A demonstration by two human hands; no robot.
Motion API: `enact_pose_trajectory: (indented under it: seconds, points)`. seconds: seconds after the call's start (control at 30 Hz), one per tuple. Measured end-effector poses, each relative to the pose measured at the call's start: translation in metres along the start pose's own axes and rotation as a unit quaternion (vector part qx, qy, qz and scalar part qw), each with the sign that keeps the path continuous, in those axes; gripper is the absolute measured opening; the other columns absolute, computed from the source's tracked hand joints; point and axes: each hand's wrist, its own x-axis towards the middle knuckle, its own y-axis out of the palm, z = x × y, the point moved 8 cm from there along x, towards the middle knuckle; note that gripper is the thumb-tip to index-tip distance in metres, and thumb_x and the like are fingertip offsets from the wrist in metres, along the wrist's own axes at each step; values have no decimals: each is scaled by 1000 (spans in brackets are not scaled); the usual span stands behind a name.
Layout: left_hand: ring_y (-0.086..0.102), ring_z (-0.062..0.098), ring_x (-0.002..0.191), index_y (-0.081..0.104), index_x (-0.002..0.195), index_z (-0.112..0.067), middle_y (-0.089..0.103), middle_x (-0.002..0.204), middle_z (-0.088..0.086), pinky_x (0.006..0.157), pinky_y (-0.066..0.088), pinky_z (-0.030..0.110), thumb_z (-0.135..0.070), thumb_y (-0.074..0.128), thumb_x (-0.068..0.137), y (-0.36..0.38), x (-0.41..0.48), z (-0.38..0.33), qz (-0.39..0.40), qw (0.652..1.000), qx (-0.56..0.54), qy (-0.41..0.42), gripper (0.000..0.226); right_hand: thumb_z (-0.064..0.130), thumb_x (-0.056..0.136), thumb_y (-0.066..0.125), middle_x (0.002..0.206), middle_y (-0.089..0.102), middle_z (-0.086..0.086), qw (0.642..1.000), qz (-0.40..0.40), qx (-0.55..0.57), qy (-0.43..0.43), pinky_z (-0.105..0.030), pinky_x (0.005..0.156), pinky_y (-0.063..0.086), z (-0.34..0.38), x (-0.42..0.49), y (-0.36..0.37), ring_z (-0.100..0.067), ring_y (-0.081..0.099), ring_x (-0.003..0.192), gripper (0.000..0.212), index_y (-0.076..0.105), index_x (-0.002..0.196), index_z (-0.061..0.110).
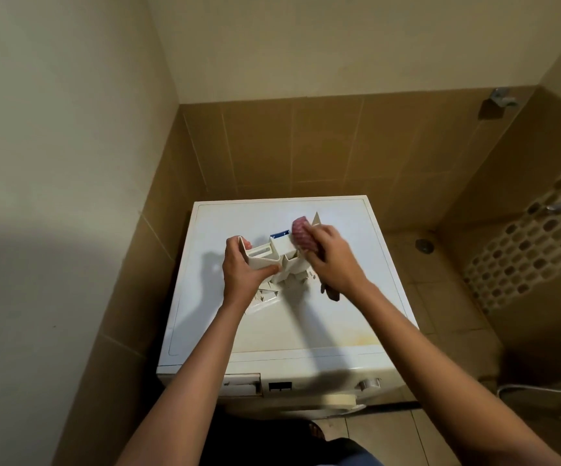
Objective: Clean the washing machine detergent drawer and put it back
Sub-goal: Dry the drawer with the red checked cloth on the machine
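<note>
The white detergent drawer [274, 255] is held tilted above the top of the white washing machine [339, 317]. My left hand [240, 272] grips the drawer's front panel at its left end. My right hand [331, 260] holds a pink checked cloth [302, 235] pressed against the drawer's right side, near a blue insert [279, 235]. The cloth's loose end hangs below my right wrist. On the machine's front, at the upper left, the drawer slot [242, 386] stands open.
The machine stands in a corner, with a cream wall on the left and brown tiles behind. Its control knob [368, 385] is on the front right. A floor drain [424, 245] and a patterned mat [534, 247] lie to the right, with a hose [541, 390] lower right.
</note>
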Motion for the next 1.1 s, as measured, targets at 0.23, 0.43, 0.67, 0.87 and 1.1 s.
enact_pose_trajectory:
  seconds: [0.23,0.43,0.67,0.87,1.1]
  points:
    - [53,20,84,36,100,-20,53,101,5,57,40,7,-11,86,65,1,0,2,26,999,30,8,61,17,94,48,149,40,-1,985,66,-140,-77,-41,98,44,44,-14,58,-32,49,116,52,40,145,21]
    - [58,27,90,38,101,-20,57,100,7,69,51,37,-21,86,69,3,0,-2,71,996,57,21,57,18,84,51,138,52,10,985,-1,-169,-23,-37,77,51,23,-8,35,-26,51,106,53,50,136,27]
    - [52,25,83,41,97,-17,55,92,6,60,37,16,-22,86,70,1,0,-3,81,995,58,33,53,14,84,47,121,61,7,993,-51,-93,57,-35,77,49,12,-1,25,-24,54,106,46,55,127,29]
    - [54,24,85,40,97,-18,56,95,6,59,39,15,-23,84,72,-2,-2,-4,65,996,49,30,51,14,86,49,132,57,3,992,6,-122,-41,-39,84,49,39,-8,47,-28,51,109,47,54,132,22]
    - [51,22,85,43,95,-18,54,94,2,60,36,14,-12,84,70,-1,-1,-16,41,997,45,42,48,7,86,52,122,62,-4,994,-54,-99,14,-37,85,47,18,5,19,-30,52,106,43,56,128,17]
